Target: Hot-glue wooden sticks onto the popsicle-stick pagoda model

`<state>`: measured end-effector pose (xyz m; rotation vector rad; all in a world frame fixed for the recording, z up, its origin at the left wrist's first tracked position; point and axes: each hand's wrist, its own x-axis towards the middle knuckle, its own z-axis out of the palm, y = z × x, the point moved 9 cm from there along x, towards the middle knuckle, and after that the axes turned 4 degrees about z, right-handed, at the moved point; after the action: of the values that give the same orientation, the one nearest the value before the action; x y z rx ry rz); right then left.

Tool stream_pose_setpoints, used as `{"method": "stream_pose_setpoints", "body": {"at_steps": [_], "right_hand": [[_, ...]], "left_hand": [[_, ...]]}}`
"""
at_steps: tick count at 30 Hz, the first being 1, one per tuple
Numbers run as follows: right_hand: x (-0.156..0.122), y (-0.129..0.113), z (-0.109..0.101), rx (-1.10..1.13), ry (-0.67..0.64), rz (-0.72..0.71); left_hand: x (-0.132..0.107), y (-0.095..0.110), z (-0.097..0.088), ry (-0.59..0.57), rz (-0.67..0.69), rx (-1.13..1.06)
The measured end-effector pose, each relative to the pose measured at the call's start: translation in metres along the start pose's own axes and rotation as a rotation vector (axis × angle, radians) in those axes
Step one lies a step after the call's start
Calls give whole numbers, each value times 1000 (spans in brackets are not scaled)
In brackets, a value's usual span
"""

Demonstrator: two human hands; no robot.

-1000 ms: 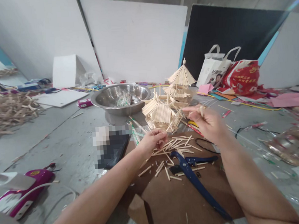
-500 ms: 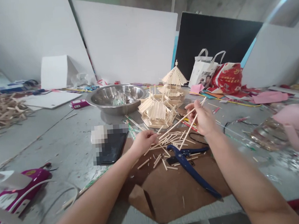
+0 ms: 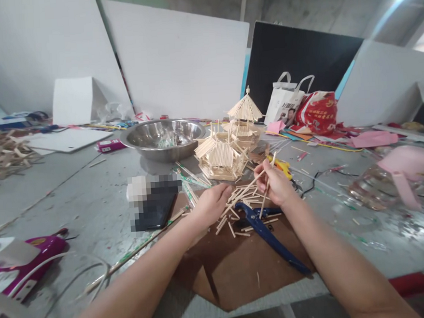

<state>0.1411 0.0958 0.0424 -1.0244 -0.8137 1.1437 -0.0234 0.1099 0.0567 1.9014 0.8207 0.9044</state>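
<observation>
Hands: I count two on my feed, the left hand [image 3: 213, 201] and the right hand [image 3: 277, 186].
Long sticks: two long sticks [image 3: 250, 184], both in the right hand.
Short sticks: a heap of short sticks [image 3: 249, 193], too tangled for me to count, on one brown board [image 3: 238, 273].
Stick houses: two roofs in my view, on a front house [image 3: 222, 154] and a taller rear house [image 3: 245, 112]; I can't tell whether they join.
Cutter: one blue cutter [image 3: 262, 232], beside the heap.
Basin: one metal basin [image 3: 128, 141], left of the houses.
Bags: two, a white bag [image 3: 280, 103] and a red bag [image 3: 317, 114].
Right hand since half a second ago: lower and nearer the left, and I now see more of the yellow tool [image 3: 283, 167] behind it.
Left hand since then: a little further right, in over the heap's edge.
Right grip: fingers pinching both sticks, which spread apart downward, one toward the heap, the other down by the cutter.
Left grip: thumb and fingertips drawn together; I can't tell whether they hold a stick.
Stick look: pale, thin, straight wood.
Front house look: sloped roof of sticks laid side by side, several posts standing above it.
</observation>
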Motion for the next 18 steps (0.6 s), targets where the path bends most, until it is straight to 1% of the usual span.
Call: {"method": "stream_pose_setpoints", "body": {"at_steps": [3,4,5,7,9,11,13,14,16,18], "right_hand": [[1,-3,11,-95,-15,-24],[3,-2,16,-139,-18,-23],[5,-2,21,-183,-19,-20],[12,-2,30,-255,-29,-14],[19,-5,34,-285,-21,-17],[25,-8,31,-272,12,-9],[30,-11,22,-277,58,8],[32,-13,16,-316,85,5],[37,-20,8,-549,132,-53],[43,-26,4,-847,152,-145]], "left_hand": [[-2,4,30,-211,-134,-235],[0,6,39,-253,-157,-276],[4,7,44,-262,-160,-296],[16,6,50,-206,-148,-317],[28,0,49,-83,-142,-370],[35,-12,48,23,-177,-430],[38,-25,46,106,-223,-481],[39,-30,44,143,-242,-507],[40,-38,42,195,-269,-570],[42,-41,43,204,-277,-635]]}}
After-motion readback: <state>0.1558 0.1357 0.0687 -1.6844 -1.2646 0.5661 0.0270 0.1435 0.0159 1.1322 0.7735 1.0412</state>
